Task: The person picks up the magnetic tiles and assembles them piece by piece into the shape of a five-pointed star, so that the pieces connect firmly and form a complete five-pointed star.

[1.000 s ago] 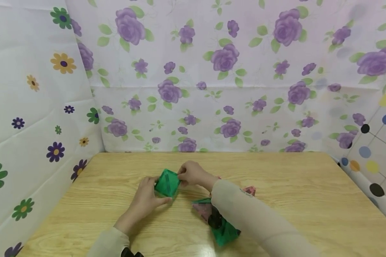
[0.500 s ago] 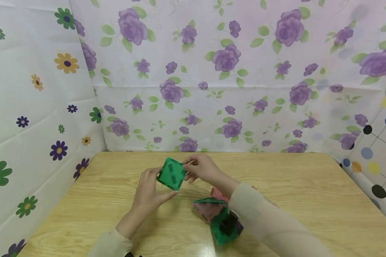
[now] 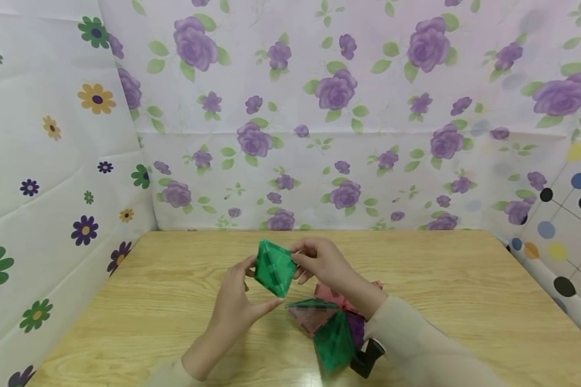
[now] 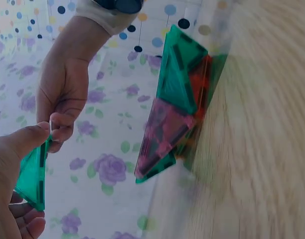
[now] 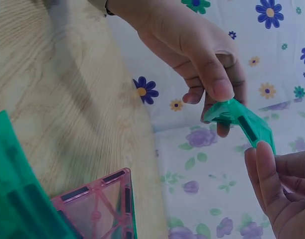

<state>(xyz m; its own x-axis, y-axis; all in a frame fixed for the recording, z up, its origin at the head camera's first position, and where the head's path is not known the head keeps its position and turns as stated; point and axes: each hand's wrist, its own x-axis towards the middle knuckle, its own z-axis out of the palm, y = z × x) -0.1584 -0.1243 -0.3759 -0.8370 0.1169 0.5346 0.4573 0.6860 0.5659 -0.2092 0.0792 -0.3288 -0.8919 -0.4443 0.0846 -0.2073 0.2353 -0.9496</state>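
Two green translucent magnetic tiles (image 3: 275, 269), joined along a bar-lined seam, are held tilted above the table. My left hand (image 3: 237, 295) grips them, with the thumb at the lower corner and fingers at the left corner. My right hand (image 3: 323, 263) pinches their right corner between thumb and fingers; the right wrist view shows the green tiles (image 5: 242, 121) bent at the seam. Below and right stands a built cluster of magnetic tiles: a green tile (image 3: 334, 341), a clear pinkish tile (image 3: 311, 318), a red-pink tile (image 3: 326, 293) and a purple tile (image 3: 356, 328). My right forearm covers part of it.
The wooden table (image 3: 198, 258) extends around the cluster. A flowered cloth (image 3: 290, 177) hangs behind its far edge, and another flowered cloth (image 3: 53, 215) runs along the left. At the right is a dotted cloth (image 3: 557, 231). A black wrist device (image 3: 368, 357) sits beside the cluster.
Both hands have lifted the green tiles off the table area and carried them right, closer to the cluster. The tiles have turned a little. The cluster has stayed in place.
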